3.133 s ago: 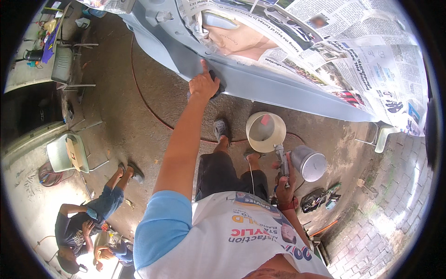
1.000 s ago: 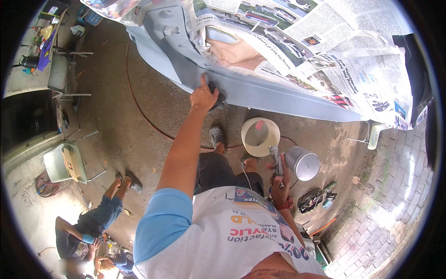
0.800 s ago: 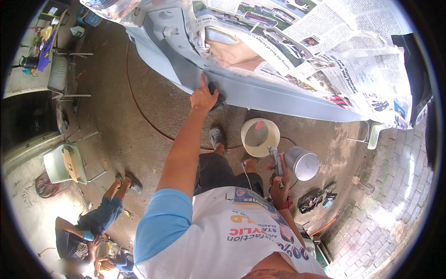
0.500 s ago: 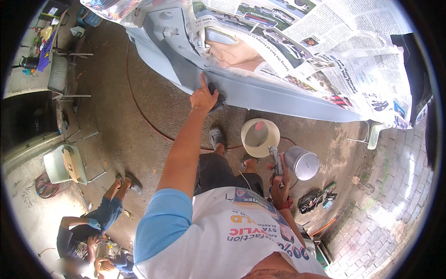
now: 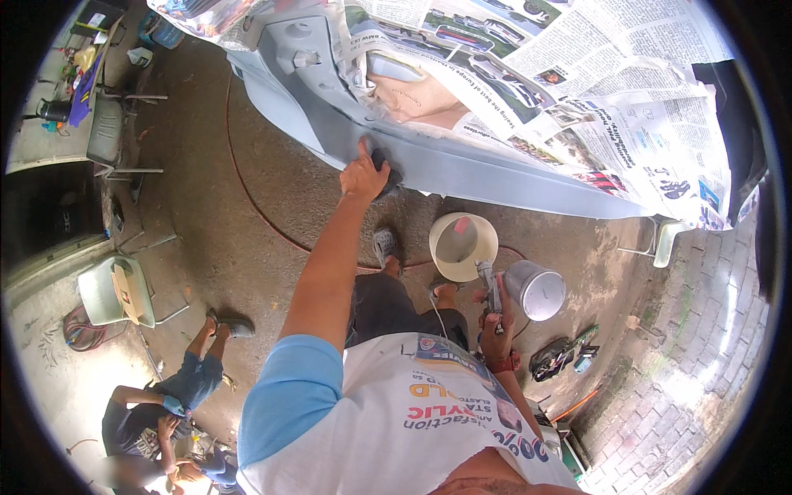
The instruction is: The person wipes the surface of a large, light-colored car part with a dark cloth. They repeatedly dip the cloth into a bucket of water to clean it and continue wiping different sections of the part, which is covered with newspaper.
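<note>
My left hand (image 5: 363, 178) reaches out to the edge of a grey-coated vehicle bumper (image 5: 495, 176), index finger stretched along its surface. Just beside the thumb is a dark object (image 5: 388, 176), partly hidden; I cannot tell what it is or whether the hand touches it. Newspaper sheets (image 5: 610, 49) cover most of the bumper's far side. Down at my right side, my right hand (image 5: 497, 330) is wrapped round a spray gun (image 5: 493, 289) with a silver cup (image 5: 542, 293) on it.
A cream bucket (image 5: 441, 260) stands on the floor near my feet. A reddish hose (image 5: 247, 195) curves across the concrete. A plastic chair (image 5: 95, 293) stands at the left, and another person (image 5: 148, 421) sits at the lower left. Tools (image 5: 561, 356) lie at the right.
My left index fingertip has shifted slightly down toward me along the bumper. The spray gun stays in my right hand, nearly unmoved. The seated person's gloved hand has moved slightly.
</note>
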Action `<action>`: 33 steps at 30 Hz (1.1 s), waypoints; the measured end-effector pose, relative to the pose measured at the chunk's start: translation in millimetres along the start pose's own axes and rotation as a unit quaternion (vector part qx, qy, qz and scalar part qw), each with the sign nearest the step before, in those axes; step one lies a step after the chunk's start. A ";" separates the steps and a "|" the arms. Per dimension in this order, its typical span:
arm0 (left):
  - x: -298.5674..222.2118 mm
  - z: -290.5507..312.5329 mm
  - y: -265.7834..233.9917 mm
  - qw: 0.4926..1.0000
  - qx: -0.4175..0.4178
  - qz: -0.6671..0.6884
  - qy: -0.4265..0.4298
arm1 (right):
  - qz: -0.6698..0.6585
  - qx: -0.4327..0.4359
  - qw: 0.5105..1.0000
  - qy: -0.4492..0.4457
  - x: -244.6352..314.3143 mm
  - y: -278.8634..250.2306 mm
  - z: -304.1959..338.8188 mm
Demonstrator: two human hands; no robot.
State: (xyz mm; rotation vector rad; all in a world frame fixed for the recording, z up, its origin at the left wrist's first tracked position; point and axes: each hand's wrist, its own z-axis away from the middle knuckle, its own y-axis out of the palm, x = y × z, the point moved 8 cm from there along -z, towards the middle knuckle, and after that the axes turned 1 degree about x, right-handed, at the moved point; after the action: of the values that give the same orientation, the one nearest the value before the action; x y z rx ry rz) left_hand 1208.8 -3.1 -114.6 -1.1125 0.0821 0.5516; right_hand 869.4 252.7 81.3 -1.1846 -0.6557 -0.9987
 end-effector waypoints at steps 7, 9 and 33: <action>7.2 -3.3 7.4 0.996 -0.020 0.073 0.050 | 0.008 0.010 1.000 0.002 3.8 0.8 -1.2; 18.0 0.4 6.4 0.995 -0.023 0.099 0.015 | 0.015 0.011 1.000 0.004 -4.9 0.3 0.0; -13.2 -0.4 -37.5 0.937 -0.177 -0.229 0.194 | -0.023 -0.031 0.999 0.019 -11.4 -10.7 -3.4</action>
State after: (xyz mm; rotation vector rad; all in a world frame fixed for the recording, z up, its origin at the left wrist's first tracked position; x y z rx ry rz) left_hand 1214.7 -20.6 -79.3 -1.5278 0.0629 -0.0857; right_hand 854.6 252.1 75.3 -1.2068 -0.6286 -1.0844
